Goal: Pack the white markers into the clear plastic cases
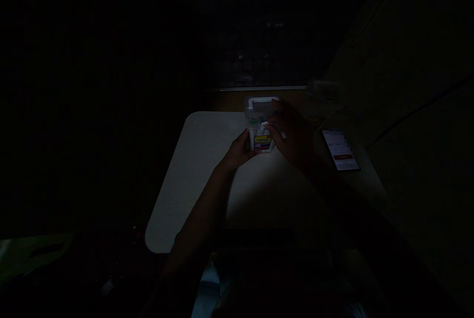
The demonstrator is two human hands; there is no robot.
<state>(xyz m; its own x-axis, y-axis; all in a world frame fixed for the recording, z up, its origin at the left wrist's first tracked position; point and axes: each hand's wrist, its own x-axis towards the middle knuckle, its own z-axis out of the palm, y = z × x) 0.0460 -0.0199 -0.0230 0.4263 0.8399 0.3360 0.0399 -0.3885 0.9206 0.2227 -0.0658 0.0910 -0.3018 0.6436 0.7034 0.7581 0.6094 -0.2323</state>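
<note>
The scene is very dark. On a pale table stands a small clear plastic box with a white handle on its lid and colourful labelled packets inside. My left hand grips the box's lower left side. My right hand curls over its right side, fingers pinched near a small white piece at the front. What that piece is I cannot make out.
A lit phone lies on the table to the right of my hands. A pale crumpled shape sits behind it at the back. The table's rounded left edge drops off into darkness. Something greenish lies low at the far left.
</note>
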